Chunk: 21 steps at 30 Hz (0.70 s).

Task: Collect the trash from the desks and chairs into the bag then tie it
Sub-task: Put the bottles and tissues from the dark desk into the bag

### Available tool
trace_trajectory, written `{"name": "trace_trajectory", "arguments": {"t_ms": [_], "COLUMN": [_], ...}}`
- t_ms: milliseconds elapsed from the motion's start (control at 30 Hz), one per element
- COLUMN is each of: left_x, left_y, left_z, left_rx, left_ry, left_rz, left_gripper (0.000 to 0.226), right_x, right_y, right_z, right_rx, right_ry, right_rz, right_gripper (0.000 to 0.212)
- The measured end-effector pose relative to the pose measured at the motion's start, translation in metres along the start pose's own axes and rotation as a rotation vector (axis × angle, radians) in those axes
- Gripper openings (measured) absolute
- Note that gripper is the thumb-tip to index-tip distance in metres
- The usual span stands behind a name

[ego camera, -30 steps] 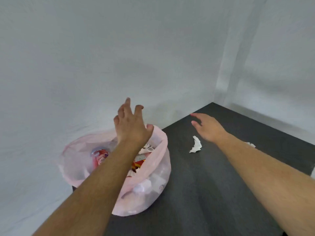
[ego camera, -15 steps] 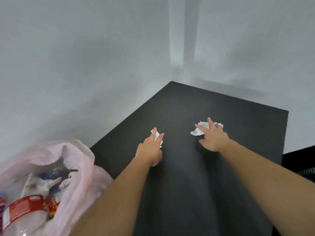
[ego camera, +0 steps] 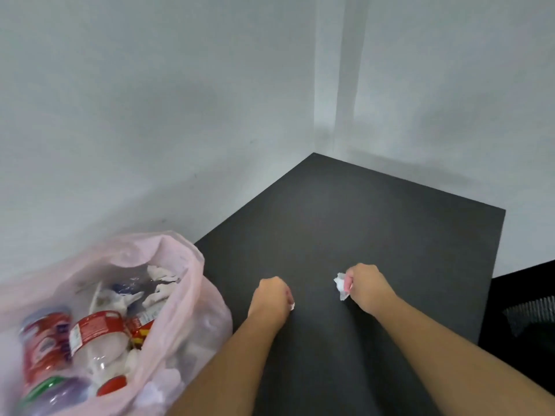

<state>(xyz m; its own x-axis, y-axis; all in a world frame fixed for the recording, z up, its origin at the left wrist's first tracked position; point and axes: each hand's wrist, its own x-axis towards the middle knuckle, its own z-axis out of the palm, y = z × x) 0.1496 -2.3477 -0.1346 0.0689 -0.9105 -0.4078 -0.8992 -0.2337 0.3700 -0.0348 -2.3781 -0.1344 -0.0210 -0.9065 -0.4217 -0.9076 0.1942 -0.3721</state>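
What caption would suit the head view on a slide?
Left hand grips a tissue scrap, right hand a crumpled tissue, over the black desk beside the open pink bag.

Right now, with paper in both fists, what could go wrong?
The tissue wad pokes out of the right hand, so it might slip onto the desk. The left hand shows only a sliver of its scrap, which could drop unnoticed. The pink bag looks crammed with bottles, so tossed paper might bounce out.
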Motion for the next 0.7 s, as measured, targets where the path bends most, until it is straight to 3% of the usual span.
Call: {"name": "trace_trajectory", "arguments": {"t_ms": [133,233,333,433,567,700], "left_x": [-0.046,-0.082,-0.129,-0.173,-0.208,-0.218], "left_y": [0.021,0.021,-0.008,-0.066,-0.144,-0.205], "left_z": [-0.052,-0.122,-0.189,-0.229,-0.23,-0.197], "left_rx": [-0.127,-0.183,-0.181,-0.199,-0.202,-0.107], "left_ry": [0.222,0.419,0.622,0.754,0.777,0.574], "left_rz": [0.188,0.243,0.224,0.098,-0.076,-0.168], "left_gripper": [0.023,0.023,0.024,0.023,0.021,0.028], "right_x": [-0.038,-0.065,-0.102,-0.146,-0.181,-0.183], "right_y": [-0.026,-0.077,-0.143,-0.213,-0.272,-0.29], "right_z": [-0.027,-0.069,-0.093,-0.09,-0.049,0.001], "right_rx": [0.239,0.253,0.323,0.327,0.184,-0.235], "right_ry": [0.217,0.356,0.464,0.486,0.386,0.212], "right_rz": [-0.137,-0.218,-0.382,-0.586,-0.811,-0.881], "right_gripper": [0.025,0.02,0.017,0.018,0.018,0.031]}}
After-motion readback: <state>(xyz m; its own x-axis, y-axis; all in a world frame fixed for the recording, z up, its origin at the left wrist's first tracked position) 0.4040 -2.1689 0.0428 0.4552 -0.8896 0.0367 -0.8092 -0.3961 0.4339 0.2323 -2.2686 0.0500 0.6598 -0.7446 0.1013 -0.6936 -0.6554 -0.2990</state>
